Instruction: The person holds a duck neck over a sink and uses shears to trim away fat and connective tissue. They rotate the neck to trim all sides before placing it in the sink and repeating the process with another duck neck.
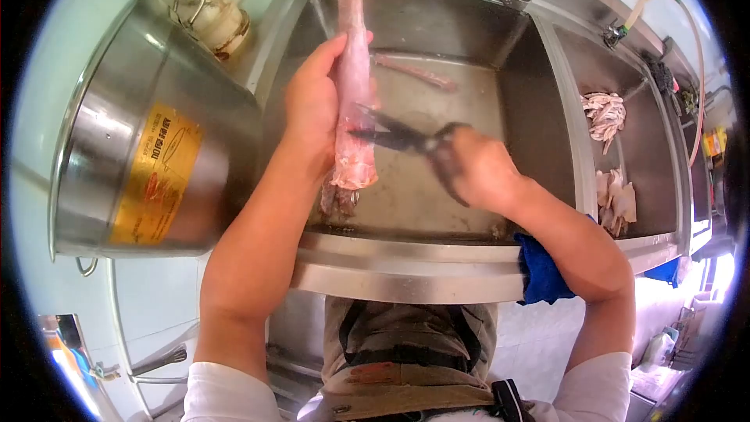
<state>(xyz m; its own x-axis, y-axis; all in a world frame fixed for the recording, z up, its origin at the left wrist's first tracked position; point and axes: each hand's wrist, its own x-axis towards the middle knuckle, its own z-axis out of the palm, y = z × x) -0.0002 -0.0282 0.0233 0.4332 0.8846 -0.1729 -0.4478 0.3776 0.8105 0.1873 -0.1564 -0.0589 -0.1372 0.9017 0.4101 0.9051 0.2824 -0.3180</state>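
Observation:
Upright over the sink (539, 109), a long pale-pink piece of raw meat (354, 62) is gripped by my left hand (311, 105), its fingers wrapped round the middle. Its lower end looks ragged and redder. Black-handled scissors (406, 139) are in my right hand (484, 170), slightly blurred. Their blades are parted and overlap the lower part of the meat in this view. Just below that end, darker red meat (336, 202) shows at the basin's near left corner. A thin strip of meat (416, 73) lies on the basin floor beyond my hands.
A large steel pot (98, 137) with a yellow label stands left of the sink. In the right basin are a pile of pale strips (604, 116) and flatter pale pieces (617, 202). A blue cloth (543, 270) hangs over the front edge. A hose (687, 12) curves at the right.

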